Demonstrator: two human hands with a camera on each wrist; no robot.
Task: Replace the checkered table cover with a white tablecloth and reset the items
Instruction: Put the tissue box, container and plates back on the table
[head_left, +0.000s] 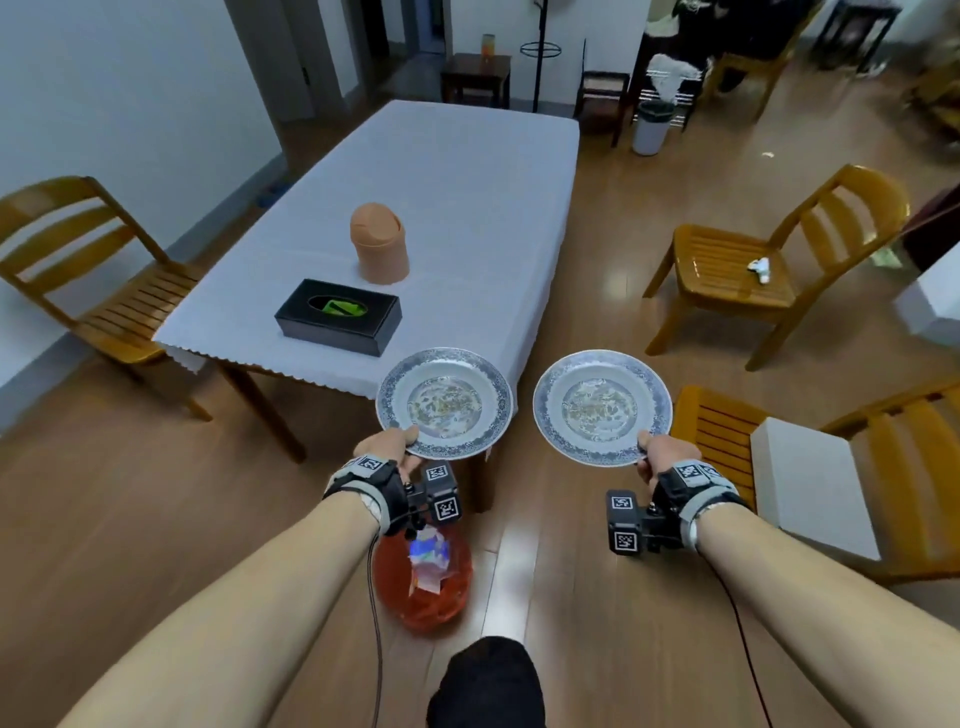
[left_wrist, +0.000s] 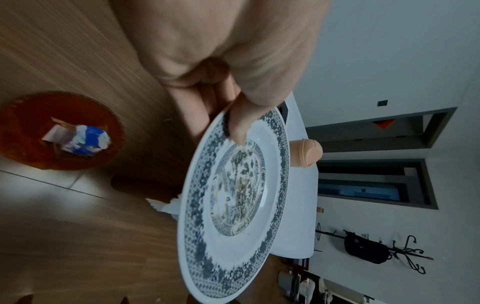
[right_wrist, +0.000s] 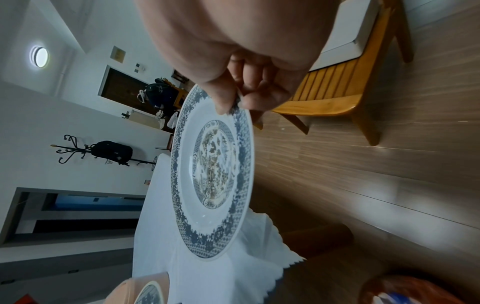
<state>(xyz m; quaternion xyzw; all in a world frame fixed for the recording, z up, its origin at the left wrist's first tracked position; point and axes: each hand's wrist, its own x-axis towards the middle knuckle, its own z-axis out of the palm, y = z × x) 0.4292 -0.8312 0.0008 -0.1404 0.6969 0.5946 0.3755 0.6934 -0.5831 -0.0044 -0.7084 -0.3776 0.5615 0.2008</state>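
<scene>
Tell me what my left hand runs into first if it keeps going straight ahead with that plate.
Probably the black tissue box near the table's front edge; depth is hard to judge.

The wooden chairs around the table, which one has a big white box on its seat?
The chair nearest the right hand, at lower right: a white box sits on it. The others hold no box.

Tablecloth (head_left: 467, 171): showing plain white, scalloped hem. Tissue box (head_left: 337, 317): showing black, green inside the slot. Small bin (head_left: 378, 244): showing peach-orange. Left plate (head_left: 444, 402) and right plate (head_left: 602, 407): both showing white with a blue-grey floral border and a blue-and-brown centre motif. Chairs (head_left: 769, 270): showing honey-yellow wood. Floor basket (head_left: 423, 582): showing red-orange.
</scene>
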